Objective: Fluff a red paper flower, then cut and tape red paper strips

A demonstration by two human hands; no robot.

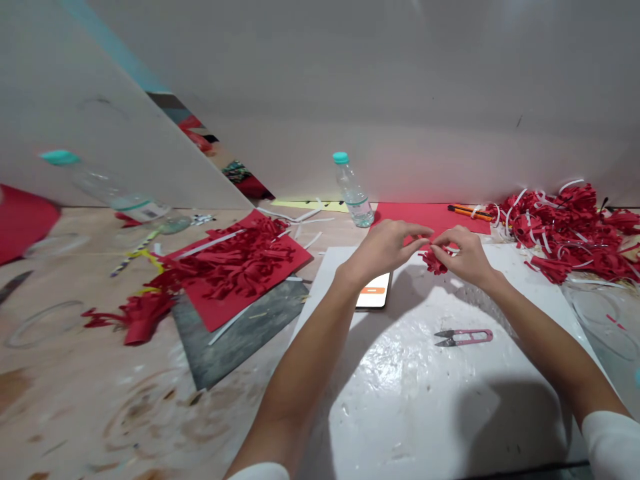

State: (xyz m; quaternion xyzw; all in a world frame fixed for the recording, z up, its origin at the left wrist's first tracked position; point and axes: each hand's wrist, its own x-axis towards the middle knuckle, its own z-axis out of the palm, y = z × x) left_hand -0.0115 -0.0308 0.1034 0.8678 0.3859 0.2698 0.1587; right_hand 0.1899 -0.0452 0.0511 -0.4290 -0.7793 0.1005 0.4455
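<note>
Near the back of a glossy white board [400, 387], my left hand [387, 247] and my right hand [463, 252] meet fingertip to fingertip. Between them hangs a small red fringed paper piece [434, 263], pinched by the right fingers. The left fingertips are pressed together at its upper edge; whether they grip it is too small to tell. A phone [373, 293] with a lit screen lies partly under my left hand. Pink-handled thread snips [465, 337] rest on the board nearer to me.
Red fringed pieces lie on red sheets [213, 308] at the left, over a dark board [235, 347]. Another red pile [565, 230] is at the right. A bottle [357, 200] and orange pens [470, 213] stand or lie behind; a second bottle [125, 200] is at left.
</note>
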